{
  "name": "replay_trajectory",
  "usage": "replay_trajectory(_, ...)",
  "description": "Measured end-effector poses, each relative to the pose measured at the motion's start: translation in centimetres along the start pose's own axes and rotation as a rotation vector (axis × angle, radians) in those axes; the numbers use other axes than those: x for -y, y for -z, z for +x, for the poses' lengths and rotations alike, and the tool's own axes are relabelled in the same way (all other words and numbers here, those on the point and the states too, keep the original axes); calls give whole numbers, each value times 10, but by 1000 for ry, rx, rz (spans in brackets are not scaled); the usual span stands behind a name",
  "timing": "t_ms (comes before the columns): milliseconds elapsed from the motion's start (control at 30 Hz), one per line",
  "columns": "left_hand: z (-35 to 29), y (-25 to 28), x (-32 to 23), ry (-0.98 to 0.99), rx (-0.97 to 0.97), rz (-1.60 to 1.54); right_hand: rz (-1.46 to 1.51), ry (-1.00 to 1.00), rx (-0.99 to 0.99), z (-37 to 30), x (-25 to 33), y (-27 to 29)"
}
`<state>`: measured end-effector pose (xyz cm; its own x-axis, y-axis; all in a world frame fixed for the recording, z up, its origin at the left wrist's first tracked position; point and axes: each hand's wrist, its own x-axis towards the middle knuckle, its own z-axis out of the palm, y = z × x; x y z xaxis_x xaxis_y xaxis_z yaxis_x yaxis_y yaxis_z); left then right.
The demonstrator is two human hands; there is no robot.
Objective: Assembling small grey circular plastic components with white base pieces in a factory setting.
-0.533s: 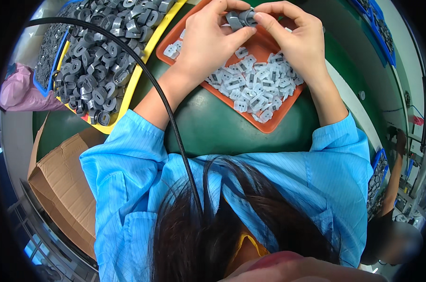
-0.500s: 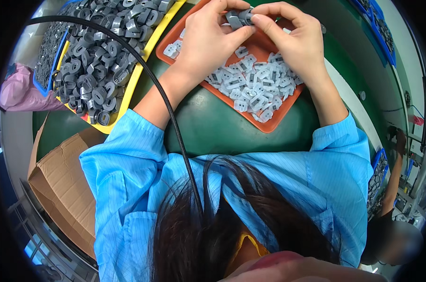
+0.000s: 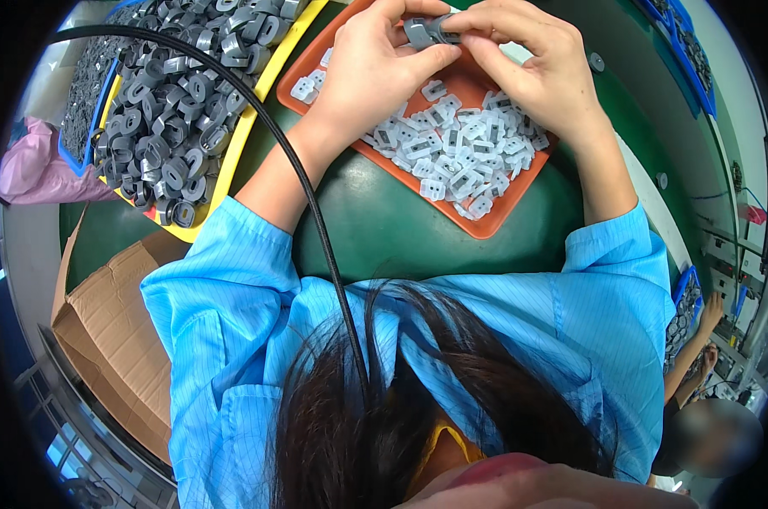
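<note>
Gripping a gray plastic part (image 3: pixel 419 34) between thumb and fingers, the left hand (image 3: pixel 367 68) holds it above the far end of an orange tray (image 3: pixel 483 230). The right hand (image 3: pixel 543 75) is bent in toward the same part, its thumb and fingertips pinched together at the part's right end. Whether anything small sits between those right fingertips cannot be told, because the fingers cover the spot.

Below the hands, a loose heap of whitish plastic pieces (image 3: pixel 464 153) fills the near part of the tray, and a few more lie apart from it in the left corner, beside the left wrist. The tray rests at an angle on a green table (image 3: pixel 367 212).

To the left stands a yellow bin (image 3: pixel 240 151) piled with gray rings (image 3: pixel 176 119). A blue bin (image 3: pixel 101 120) of small dark parts is just beyond it. A black cable (image 3: pixel 303 181) curves across the view, passing in front of the left forearm. An opened cardboard box (image 3: pixel 121 297) is at the lower left.
</note>
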<state>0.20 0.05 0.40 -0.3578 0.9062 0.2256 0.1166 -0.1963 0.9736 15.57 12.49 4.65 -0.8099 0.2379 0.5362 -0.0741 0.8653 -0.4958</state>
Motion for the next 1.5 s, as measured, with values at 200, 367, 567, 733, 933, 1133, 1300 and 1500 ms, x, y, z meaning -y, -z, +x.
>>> replay_trajectory(200, 6, 9, 20, -62, 112, -104, -86, 137, 53, 1, -5, 9)
replay_trajectory(367, -1, 1, 3, -19, 38, -80, 138, -256, -49, 1, 3, 2)
replay_trajectory(567, 0, -3, 0, -57, -98, 148, 343, -575, -47, -4, 6, -10)
replay_trajectory(733, 3, 1, 16, -332, -76, 177, 423, -560, -53, -9, -11, -14)
replay_trajectory(933, 0, 0, 8, -343, -8, 121, 791, -713, -41, 0, -5, -8)
replay_trajectory(1133, 2, 4, -8, -501, -49, 484, 907, -702, 11, -11, -30, -6)
replay_trajectory(1300, 6, 17, -14, -433, 201, 455, 888, -725, 212, -4, -21, 11)
replay_trajectory(1500, 4, 17, -11, -500, 126, 510, 679, -752, 86, 2, -1, 2)
